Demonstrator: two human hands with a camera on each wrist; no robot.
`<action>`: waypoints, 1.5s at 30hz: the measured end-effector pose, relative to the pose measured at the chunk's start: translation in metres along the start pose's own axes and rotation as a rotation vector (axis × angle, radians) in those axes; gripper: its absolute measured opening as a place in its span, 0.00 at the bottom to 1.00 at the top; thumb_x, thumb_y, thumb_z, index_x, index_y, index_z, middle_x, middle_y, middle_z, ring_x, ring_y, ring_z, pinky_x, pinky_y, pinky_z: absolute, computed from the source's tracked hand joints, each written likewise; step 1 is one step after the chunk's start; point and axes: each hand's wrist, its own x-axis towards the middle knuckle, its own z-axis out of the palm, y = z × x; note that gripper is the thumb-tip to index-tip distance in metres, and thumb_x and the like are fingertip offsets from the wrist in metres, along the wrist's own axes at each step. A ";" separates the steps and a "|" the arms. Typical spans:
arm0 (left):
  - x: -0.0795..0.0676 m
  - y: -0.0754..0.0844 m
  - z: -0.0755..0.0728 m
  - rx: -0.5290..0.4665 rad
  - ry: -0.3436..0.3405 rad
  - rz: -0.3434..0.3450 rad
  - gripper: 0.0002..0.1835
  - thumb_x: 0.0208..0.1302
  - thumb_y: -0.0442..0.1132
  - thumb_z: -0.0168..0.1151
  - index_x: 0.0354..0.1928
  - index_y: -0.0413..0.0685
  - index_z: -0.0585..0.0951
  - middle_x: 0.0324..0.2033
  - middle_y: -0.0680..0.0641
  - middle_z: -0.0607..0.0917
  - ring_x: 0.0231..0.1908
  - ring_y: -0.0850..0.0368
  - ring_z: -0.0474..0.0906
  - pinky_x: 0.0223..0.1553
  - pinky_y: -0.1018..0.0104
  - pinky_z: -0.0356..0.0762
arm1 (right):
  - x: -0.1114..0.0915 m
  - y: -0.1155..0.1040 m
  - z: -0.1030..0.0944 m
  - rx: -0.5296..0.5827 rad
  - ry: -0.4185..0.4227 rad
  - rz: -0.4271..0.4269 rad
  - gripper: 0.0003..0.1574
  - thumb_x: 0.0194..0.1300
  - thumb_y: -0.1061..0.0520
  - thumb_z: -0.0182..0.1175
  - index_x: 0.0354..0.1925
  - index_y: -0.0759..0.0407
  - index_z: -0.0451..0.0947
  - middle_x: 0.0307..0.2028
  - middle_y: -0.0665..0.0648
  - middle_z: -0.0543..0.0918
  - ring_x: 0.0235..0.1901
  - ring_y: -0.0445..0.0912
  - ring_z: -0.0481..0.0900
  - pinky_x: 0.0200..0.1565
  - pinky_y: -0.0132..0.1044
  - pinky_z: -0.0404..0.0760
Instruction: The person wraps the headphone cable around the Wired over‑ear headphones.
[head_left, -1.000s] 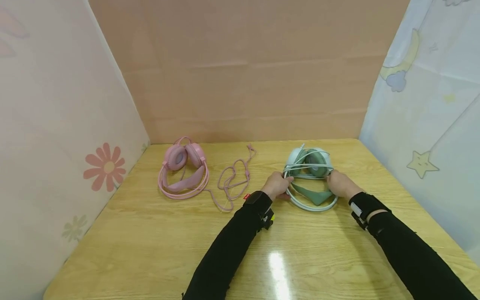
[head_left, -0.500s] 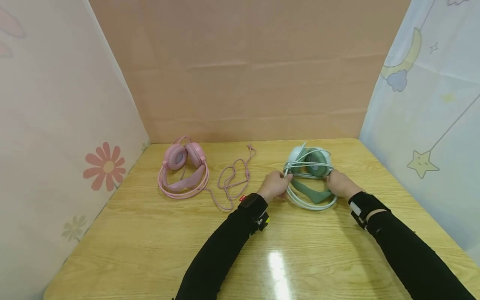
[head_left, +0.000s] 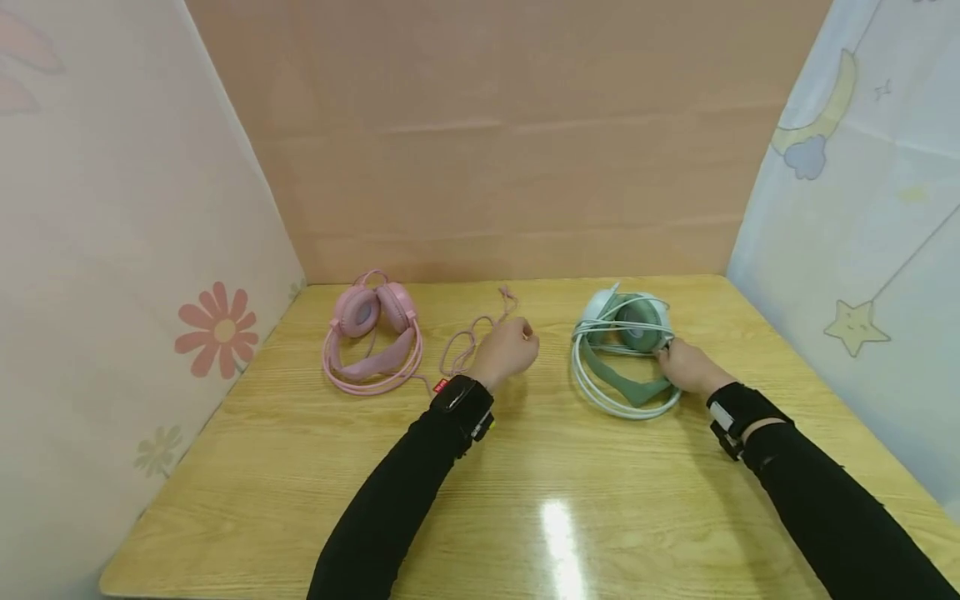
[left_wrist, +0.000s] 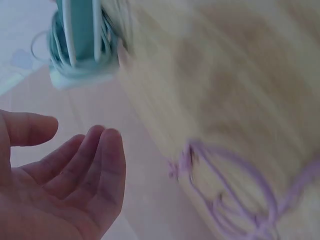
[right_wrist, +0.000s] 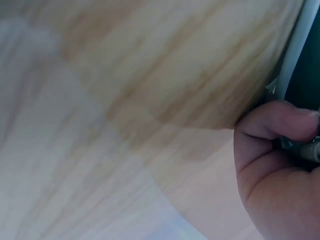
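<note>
Green-and-white headphones [head_left: 637, 325] lie on the table at the right, their pale cable [head_left: 592, 385] wound round the ear cups and headband. My right hand [head_left: 692, 367] grips them at the right side. In the right wrist view its thumb [right_wrist: 292, 122] bends over the edge by the cable; most of its fingers are hidden. My left hand [head_left: 508, 352] hovers between the two headphones, over the loose pink cord [head_left: 459, 354]. Seen from the left wrist, the left hand [left_wrist: 75, 185] has loosely bent fingers, thumb apart, and nothing in it.
Pink headphones [head_left: 375, 333] rest on the wooden table [head_left: 300, 500] at the left, with their cord trailing to the middle. A brown panel [head_left: 487, 167] closes the back. Patterned white panels [head_left: 885, 233] stand along both sides.
My left hand has let go of the green headphones' left side and moved left, toward the pink cord. The right hand keeps its grip, and the green headphones have hardly moved.
</note>
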 end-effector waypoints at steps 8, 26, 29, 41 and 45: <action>0.001 -0.021 -0.038 0.138 0.114 0.010 0.18 0.75 0.39 0.50 0.58 0.37 0.79 0.41 0.43 0.86 0.25 0.58 0.74 0.24 0.67 0.69 | 0.000 -0.006 -0.001 0.044 -0.036 0.033 0.31 0.80 0.56 0.32 0.60 0.88 0.52 0.33 0.66 0.65 0.30 0.53 0.68 0.34 0.43 0.68; -0.013 -0.091 -0.095 0.331 0.221 -0.138 0.19 0.66 0.37 0.50 0.55 0.36 0.78 0.49 0.36 0.83 0.39 0.41 0.80 0.44 0.43 0.77 | -0.004 -0.009 -0.007 -0.013 -0.019 0.000 0.26 0.80 0.56 0.33 0.52 0.84 0.57 0.30 0.63 0.65 0.29 0.53 0.70 0.34 0.43 0.71; -0.016 -0.099 -0.099 0.358 0.251 -0.139 0.15 0.64 0.39 0.52 0.47 0.36 0.78 0.46 0.33 0.81 0.33 0.41 0.77 0.36 0.46 0.75 | -0.007 -0.009 -0.006 -0.014 -0.017 -0.003 0.25 0.80 0.56 0.33 0.50 0.83 0.57 0.28 0.62 0.64 0.26 0.52 0.70 0.32 0.42 0.70; -0.028 -0.120 -0.115 0.379 0.277 -0.150 0.17 0.68 0.43 0.52 0.20 0.47 0.67 0.22 0.45 0.71 0.25 0.46 0.74 0.27 0.50 0.70 | -0.005 -0.008 -0.005 -0.019 -0.030 0.007 0.26 0.80 0.56 0.32 0.52 0.84 0.57 0.28 0.62 0.65 0.27 0.52 0.70 0.31 0.42 0.70; -0.030 -0.130 -0.117 0.400 0.229 -0.206 0.23 0.71 0.53 0.51 0.43 0.38 0.81 0.44 0.35 0.80 0.44 0.34 0.78 0.46 0.37 0.75 | -0.005 -0.007 -0.005 -0.003 -0.034 0.012 0.27 0.80 0.55 0.33 0.52 0.85 0.57 0.29 0.62 0.65 0.27 0.53 0.70 0.32 0.42 0.70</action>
